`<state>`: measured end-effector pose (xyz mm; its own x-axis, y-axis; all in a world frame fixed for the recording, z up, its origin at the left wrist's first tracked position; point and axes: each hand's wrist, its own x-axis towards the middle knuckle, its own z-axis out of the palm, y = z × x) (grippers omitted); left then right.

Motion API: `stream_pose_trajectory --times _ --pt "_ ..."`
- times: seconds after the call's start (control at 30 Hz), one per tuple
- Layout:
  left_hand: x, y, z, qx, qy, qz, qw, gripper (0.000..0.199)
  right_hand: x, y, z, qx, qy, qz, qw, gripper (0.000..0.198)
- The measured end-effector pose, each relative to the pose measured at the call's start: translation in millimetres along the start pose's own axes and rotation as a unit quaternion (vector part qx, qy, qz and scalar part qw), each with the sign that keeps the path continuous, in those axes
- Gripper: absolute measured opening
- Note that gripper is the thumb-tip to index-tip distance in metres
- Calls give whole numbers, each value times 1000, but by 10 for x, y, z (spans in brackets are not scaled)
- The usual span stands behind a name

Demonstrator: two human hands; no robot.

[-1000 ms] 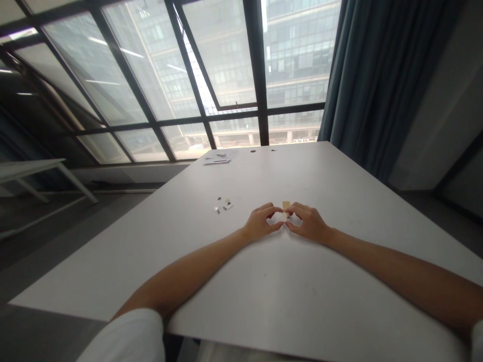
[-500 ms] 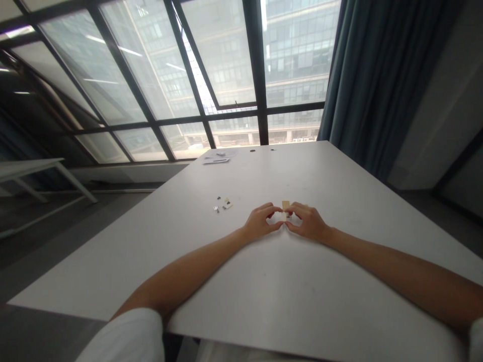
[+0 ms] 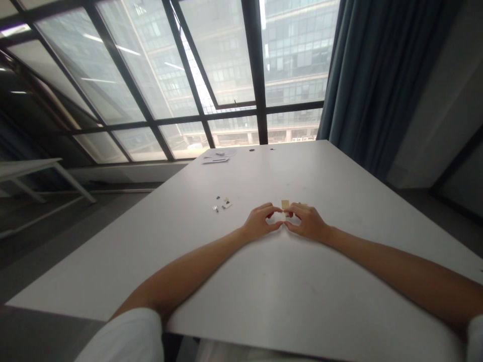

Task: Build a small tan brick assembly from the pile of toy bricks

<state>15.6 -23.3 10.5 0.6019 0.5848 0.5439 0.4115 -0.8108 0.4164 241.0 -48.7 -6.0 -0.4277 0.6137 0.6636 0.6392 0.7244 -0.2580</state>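
My left hand (image 3: 259, 221) and my right hand (image 3: 308, 222) meet above the white table, thumbs and index fingertips nearly touching. Pinched between both sets of fingertips is a small pale piece (image 3: 284, 216), too small and too covered by fingers to name. Just beyond it a flat yellow piece (image 3: 285, 204) shows; whether it joins the pale piece I cannot tell. Another yellowish bit (image 3: 304, 204) peeks out behind the knuckles of my right hand, partly hidden.
Several tiny black, white and yellow parts (image 3: 226, 202) lie loosely grouped left of my hands. Papers (image 3: 217, 157) rest at the table's far left corner, and a small dark round object (image 3: 251, 150) sits at the far edge. Windows and a blue curtain (image 3: 362, 90) stand beyond.
Both hands hold almost the same pose. Slightly more of the yellowish bit behind my right hand shows now. The view has shifted very slightly.
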Motion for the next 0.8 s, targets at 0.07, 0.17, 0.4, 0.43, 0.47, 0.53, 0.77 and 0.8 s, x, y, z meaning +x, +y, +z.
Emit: stream_pose_trajectory --times 0.07,0.17,0.4,0.43,0.47,0.53,0.77,0.8 --pt "0 -2 1 3 -8 -7 1000 32 -11 5 8 5 -14 20 1000 26" --pt "-4 -14 11 6 -20 -11 1000 31 -26 0 11 14 -40 50 998 28" --pt "0 -16 25 21 -68 -35 997 29 -22 -70 -51 -9 -92 55 994 20" --pt "3 -11 24 23 -78 -39 996 30 -23 -75 -55 -14 -99 56 993 21" --pt "6 -6 22 24 -87 -42 995 31 -24 -78 -56 -19 -106 58 993 22" --pt "13 1 20 26 -103 -49 993 32 -28 -78 -54 -31 -117 66 990 23" --pt "48 -8 30 8 -136 -111 984 32 -22 -72 -72 -41 -153 92 983 19" --pt "53 -15 30 0 -139 -119 983 33 -21 -73 -78 -39 -155 95 983 18"
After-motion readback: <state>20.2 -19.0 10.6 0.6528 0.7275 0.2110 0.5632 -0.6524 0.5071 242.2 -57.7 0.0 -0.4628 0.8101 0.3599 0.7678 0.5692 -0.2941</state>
